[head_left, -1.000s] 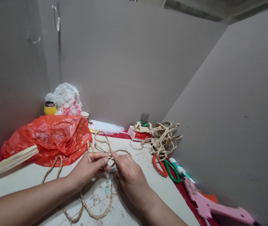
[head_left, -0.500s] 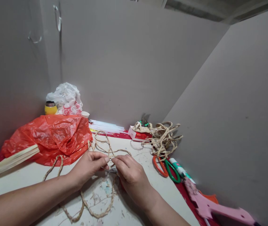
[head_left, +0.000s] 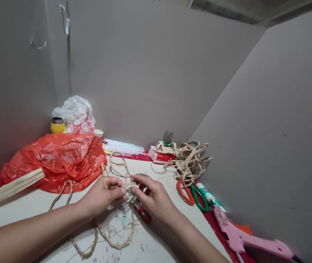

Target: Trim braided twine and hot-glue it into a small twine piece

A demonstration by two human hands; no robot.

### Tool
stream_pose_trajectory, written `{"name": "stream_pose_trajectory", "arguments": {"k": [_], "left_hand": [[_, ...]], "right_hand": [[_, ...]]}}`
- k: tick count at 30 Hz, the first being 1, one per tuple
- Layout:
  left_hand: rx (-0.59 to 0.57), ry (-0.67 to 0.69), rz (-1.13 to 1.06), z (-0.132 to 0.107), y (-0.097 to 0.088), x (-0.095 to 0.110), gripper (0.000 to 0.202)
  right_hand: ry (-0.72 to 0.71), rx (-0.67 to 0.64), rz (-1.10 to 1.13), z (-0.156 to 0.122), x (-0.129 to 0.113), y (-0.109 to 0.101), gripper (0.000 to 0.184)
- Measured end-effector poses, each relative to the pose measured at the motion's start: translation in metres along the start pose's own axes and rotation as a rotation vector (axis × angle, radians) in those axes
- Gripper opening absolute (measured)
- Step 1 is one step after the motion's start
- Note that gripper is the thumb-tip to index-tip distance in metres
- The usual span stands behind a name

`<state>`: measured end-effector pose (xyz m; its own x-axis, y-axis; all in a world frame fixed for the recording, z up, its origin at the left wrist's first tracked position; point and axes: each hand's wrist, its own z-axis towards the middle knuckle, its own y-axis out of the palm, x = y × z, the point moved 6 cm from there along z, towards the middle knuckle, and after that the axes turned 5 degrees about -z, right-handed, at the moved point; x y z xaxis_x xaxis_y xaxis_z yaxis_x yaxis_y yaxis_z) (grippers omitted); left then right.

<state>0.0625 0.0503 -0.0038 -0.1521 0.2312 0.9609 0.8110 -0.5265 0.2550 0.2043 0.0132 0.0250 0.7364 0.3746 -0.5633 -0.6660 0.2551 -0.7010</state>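
Observation:
My left hand (head_left: 109,191) pinches a small coiled piece of pale braided straw cord (head_left: 129,186) between thumb and fingers. On the other side of that piece, my right hand (head_left: 150,193) has its thumb and forefinger on the cord, the other fingers curled beneath. Loops of the same cord (head_left: 117,246) lie on the white tabletop below my hands, and another loop (head_left: 119,164) lies beyond them. Under my right hand rests a red-handled tool (head_left: 144,214), probably scissors, partly hidden.
A red plastic bag (head_left: 63,157) and flat pale strips (head_left: 13,188) lie left. Behind are a yellow jar (head_left: 57,126), a white bag (head_left: 76,113) and glue sticks (head_left: 121,146). To the right are a cord heap (head_left: 190,160), orange (head_left: 185,193) and green handles (head_left: 200,199), and a pink glue gun (head_left: 254,239).
My right hand has shifted its grip, its forefinger lifting over the top of the coiled cord. More of that piece and the red-handled tool now show. The view has moved slightly.

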Motion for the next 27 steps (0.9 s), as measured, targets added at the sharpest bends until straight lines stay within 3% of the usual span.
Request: {"name": "stream_pose_trajectory", "arguments": {"k": [2,11,13,16,18,20,24,27], "left_hand": [[-0.008,-0.012,0.001,0.001,0.0,-0.002,0.021],[-0.118,-0.023,0.09,0.002,0.006,-0.008,0.028],[-0.121,-0.011,0.077,0.001,0.007,-0.007,0.029],[-0.091,-0.002,0.019,0.002,0.004,-0.007,0.031],[-0.072,-0.022,-0.031,0.004,0.001,-0.009,0.031],[-0.07,-0.045,-0.071,0.005,0.0,-0.012,0.03],[-0.092,-0.081,-0.103,0.005,0.001,-0.017,0.029],[-0.072,-0.096,-0.133,0.006,-0.002,-0.018,0.03]], "right_hand": [[0.005,-0.046,0.022,0.0,0.001,0.002,0.015],[-0.057,-0.098,-0.11,-0.006,-0.008,0.01,0.018],[-0.074,-0.036,-0.092,-0.007,-0.01,0.006,0.019],[-0.109,0.195,-0.057,-0.01,-0.015,-0.009,0.028],[-0.12,0.3,-0.042,-0.012,-0.017,-0.016,0.019],[-0.063,0.272,-0.013,-0.011,-0.015,-0.014,0.01],[0.205,0.076,0.213,-0.007,-0.001,0.005,0.016],[0.364,0.048,0.42,-0.007,0.007,0.013,0.02]]}}
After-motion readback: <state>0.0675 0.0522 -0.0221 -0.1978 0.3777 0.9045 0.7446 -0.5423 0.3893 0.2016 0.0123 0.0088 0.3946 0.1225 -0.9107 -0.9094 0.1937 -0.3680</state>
